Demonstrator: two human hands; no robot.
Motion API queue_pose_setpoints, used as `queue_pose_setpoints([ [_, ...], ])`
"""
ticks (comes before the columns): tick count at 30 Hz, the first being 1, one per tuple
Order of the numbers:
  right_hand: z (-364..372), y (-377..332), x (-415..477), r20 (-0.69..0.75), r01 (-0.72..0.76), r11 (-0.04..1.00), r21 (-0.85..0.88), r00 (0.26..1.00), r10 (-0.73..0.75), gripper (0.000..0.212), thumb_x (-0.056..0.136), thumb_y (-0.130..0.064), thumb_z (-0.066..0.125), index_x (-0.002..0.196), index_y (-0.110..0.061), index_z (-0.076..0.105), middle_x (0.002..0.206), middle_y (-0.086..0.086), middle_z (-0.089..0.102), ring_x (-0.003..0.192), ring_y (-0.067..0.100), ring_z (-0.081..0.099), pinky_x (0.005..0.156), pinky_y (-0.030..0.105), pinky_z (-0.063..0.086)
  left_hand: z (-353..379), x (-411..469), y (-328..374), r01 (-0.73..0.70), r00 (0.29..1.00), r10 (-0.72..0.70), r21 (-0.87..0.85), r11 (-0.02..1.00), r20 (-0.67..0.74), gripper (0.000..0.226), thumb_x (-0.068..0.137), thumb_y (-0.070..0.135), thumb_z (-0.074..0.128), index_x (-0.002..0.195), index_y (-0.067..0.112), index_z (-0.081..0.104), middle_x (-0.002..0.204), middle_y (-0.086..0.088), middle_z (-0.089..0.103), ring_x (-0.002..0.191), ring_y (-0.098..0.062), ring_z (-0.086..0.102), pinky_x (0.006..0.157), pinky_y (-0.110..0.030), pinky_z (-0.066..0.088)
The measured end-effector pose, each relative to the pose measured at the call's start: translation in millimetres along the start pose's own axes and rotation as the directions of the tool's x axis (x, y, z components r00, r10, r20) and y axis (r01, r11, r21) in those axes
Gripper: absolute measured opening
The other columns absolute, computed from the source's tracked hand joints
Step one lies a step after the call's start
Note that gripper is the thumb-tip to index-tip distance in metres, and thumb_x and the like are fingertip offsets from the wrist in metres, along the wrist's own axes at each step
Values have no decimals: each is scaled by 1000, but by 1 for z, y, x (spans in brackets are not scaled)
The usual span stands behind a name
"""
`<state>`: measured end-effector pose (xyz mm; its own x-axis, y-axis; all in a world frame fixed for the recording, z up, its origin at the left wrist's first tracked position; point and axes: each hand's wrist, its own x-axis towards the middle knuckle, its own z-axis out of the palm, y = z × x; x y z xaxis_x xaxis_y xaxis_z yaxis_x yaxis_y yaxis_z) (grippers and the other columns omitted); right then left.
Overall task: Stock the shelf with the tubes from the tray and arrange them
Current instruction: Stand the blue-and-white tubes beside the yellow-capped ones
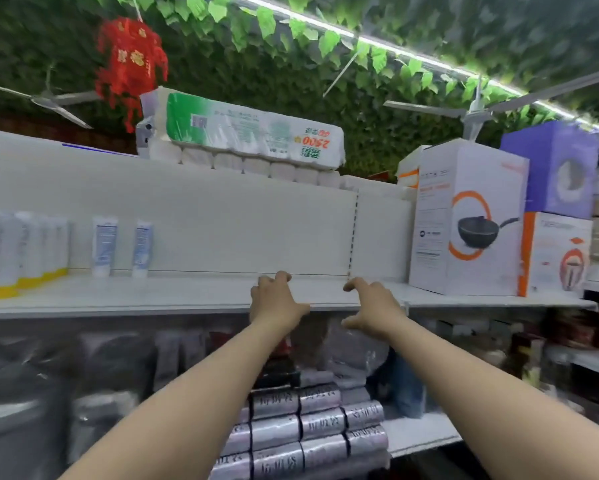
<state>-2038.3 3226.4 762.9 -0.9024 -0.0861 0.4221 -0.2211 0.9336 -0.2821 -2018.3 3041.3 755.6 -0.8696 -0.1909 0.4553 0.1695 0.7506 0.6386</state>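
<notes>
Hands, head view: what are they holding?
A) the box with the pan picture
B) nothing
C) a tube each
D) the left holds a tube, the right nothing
B: the left hand and the right hand are at the front edge of the shelf, fingers loosely curled, with nothing in either.

Both bare arms are stretched forward and upward; the left hand [278,303] and right hand [374,310] are held palm-down, fingers loosely curled, nothing gripped.
</notes>
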Motion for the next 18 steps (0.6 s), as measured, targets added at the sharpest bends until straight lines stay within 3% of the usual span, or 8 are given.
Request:
queue_pose_setpoints([
  [5,-13,104,-68,83,-47,993,-107,995,57,73,70,-36,80,134,-34,44,131,8,45,121,31,43,95,42,49,91,-75,51,11,989,-20,57,998,145,66,77,42,76,134,25,46,134,-9,42,123,-31,42,96,-37,42],
  [9,-16,178,-108,138,-93,979,-180,983,118,69,76,-37,77,135,-35,41,133,8,42,126,31,37,98,43,46,153,-116,81,7,971,-23,70,998,239,61,80,41,74,132,27,46,135,-7,39,123,-30,38,97,-39,43],
  [14,-8,251,-139,172,-157,972,-173,967,187,68,77,-35,76,135,-34,42,134,8,41,125,30,38,99,38,43,222,-146,105,-36,940,-5,112,993,341,64,75,43,76,130,27,47,131,-7,41,123,-31,40,98,-38,42],
  [18,12,300,-146,207,-236,961,-141,943,262,67,75,-33,79,132,-33,44,134,7,40,129,29,34,100,43,45,282,-151,113,-52,910,-5,126,991,414,67,71,43,76,131,27,48,129,-7,41,124,-30,41,100,-37,43],
])
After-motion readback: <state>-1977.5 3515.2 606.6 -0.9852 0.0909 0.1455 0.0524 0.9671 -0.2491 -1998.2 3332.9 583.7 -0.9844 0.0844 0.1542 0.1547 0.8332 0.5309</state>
